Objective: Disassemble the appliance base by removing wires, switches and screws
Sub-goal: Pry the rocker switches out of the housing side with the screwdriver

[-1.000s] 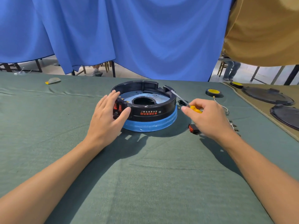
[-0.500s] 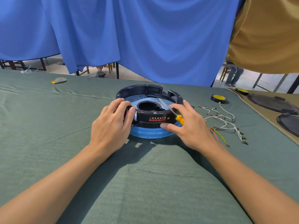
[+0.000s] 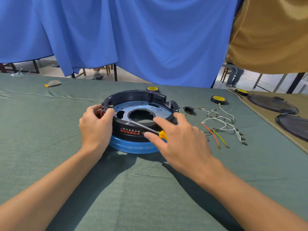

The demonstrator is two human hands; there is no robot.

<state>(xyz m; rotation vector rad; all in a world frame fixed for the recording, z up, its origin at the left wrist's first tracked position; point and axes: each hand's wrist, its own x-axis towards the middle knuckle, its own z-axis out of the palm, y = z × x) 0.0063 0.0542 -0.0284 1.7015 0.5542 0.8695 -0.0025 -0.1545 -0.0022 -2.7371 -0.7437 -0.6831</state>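
Note:
The round appliance base (image 3: pixel 138 99), black with a blue lower ring and a blue inner plate, sits on the green cloth at centre. My left hand (image 3: pixel 95 125) grips its left rim, fingers curled over the edge near a red switch (image 3: pixel 99 115). My right hand (image 3: pixel 180 139) holds a screwdriver (image 3: pixel 150 130) with a yellow handle, its shaft lying across the front rim and pointing left. Loose white, red and yellow-green wires (image 3: pixel 221 127) lie to the right of the base. A small black socket part (image 3: pixel 188 109) lies by the base's right side.
Rolls of black tape with yellow cores (image 3: pixel 218 99) stand behind and to the right of the base. Dark round covers (image 3: pixel 271 104) lie on a tan mat at far right. A small grey object (image 3: pixel 53 83) lies far left. Blue curtains hang behind the table.
My right hand has moved left from beside the base onto its front rim, bringing the screwdriver with it. My left hand has shifted to curl over the left rim.

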